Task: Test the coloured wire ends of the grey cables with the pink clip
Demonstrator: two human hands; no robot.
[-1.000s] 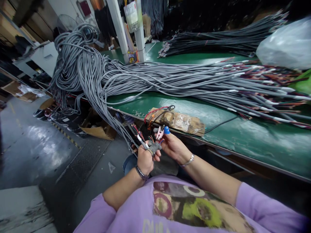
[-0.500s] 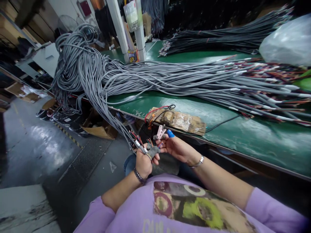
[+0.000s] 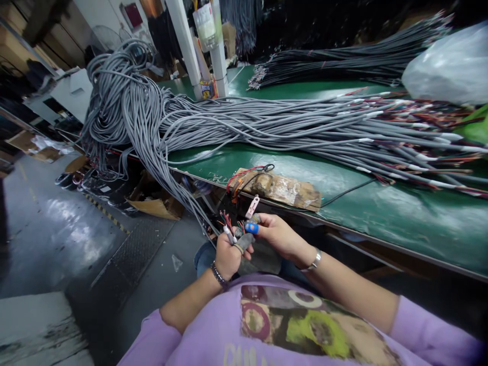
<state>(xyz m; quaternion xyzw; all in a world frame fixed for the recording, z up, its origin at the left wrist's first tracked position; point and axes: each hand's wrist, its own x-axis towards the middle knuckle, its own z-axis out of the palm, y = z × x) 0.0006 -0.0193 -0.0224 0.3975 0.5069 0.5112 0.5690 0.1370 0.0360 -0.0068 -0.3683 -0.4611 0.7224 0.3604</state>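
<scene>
As left grip (image 3: 229, 255) clasps gray cables (image 3: 199, 209), right grip (image 3: 281, 237) pinches wires (image 3: 240, 225), shirt lettering (image 3: 241, 355) cropped

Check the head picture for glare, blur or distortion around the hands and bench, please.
Head view: bright glare on the green tabletop and the grey floor; head view: deep shadow beneath the tabletop edge; head view: coloured wires at the left hand too small and soft to separate; head view: wide-angle stretch, it seems, toward the corners, as on the right sleeve.
</scene>
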